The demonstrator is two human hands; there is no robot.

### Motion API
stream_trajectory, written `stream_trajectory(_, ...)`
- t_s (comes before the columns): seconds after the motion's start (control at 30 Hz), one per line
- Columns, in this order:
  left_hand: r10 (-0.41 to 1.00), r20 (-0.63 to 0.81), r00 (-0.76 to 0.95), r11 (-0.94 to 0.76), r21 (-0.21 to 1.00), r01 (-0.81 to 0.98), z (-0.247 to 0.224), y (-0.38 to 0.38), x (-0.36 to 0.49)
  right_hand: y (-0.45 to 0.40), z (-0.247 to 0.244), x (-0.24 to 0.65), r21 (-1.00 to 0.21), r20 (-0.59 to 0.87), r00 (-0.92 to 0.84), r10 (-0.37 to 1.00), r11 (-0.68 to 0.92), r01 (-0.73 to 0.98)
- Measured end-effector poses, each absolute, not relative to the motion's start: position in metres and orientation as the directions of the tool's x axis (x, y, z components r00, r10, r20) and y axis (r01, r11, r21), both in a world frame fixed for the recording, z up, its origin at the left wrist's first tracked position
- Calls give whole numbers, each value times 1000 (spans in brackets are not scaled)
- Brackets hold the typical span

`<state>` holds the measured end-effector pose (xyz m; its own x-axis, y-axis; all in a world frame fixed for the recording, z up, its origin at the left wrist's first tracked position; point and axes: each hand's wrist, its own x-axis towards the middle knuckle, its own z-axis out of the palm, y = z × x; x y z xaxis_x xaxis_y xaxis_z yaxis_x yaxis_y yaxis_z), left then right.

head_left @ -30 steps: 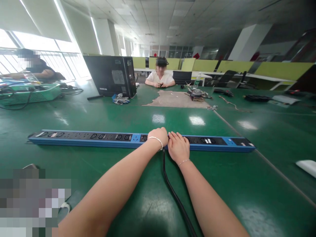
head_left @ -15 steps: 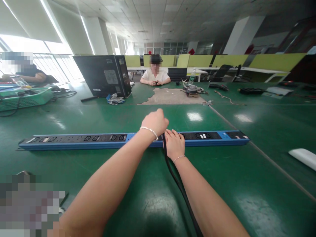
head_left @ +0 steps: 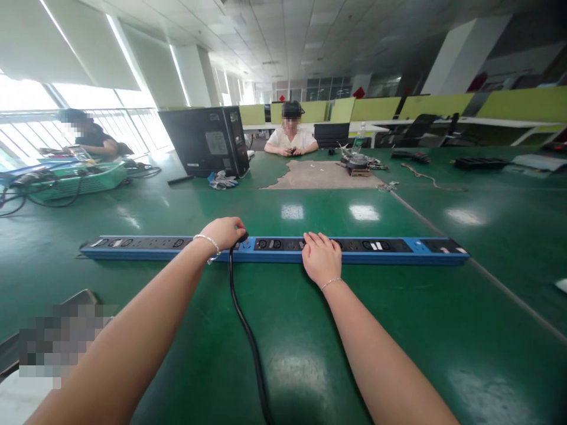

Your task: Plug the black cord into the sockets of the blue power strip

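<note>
Currently, the left hand (head_left: pixel 225 232) is closed on a black plug (head_left: pixel 243 236) with trailing cable (head_left: pixel 243 319), beside a blue socket (head_left: pixel 248 243); seating cannot be confirmed. The power strip (head_left: pixel 283 258) lies across the green table (head_left: pixel 398 324). The right hand (head_left: pixel 322 258), fingers extended, rests over it, grasping nothing visible. Advisable: firm bracing, plug square to the strip, cable slack

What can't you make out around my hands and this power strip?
All in the head view:
Blue power strip: part of its top hidden under the right hand.
Black plug: mostly covered by the left hand; whether it's seated is unclear.
Black cable: far end cut off by the bottom edge.
White labels: any print too small to read.
</note>
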<state>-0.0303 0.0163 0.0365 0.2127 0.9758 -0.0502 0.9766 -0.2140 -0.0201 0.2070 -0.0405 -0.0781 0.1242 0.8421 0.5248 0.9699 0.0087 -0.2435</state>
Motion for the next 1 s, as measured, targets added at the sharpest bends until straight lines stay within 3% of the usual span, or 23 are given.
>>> stream_trajectory(0.23, 973, -79, 218, -218, 7, 976, 29, 19, -27, -41, -79, 208, -238, 542, 125, 831, 9, 971)
stream_trajectory(0.6, 961, -134, 241, -256, -114, 960, 23, 28, -19, -40, -79, 207, -244, 543, 125, 830, 14, 970)
stream_trajectory(1.0, 962, -116, 247, -261, -120, 958, 13, 20, -10, -40, -78, 207, -242, 557, 125, 821, 17, 970)
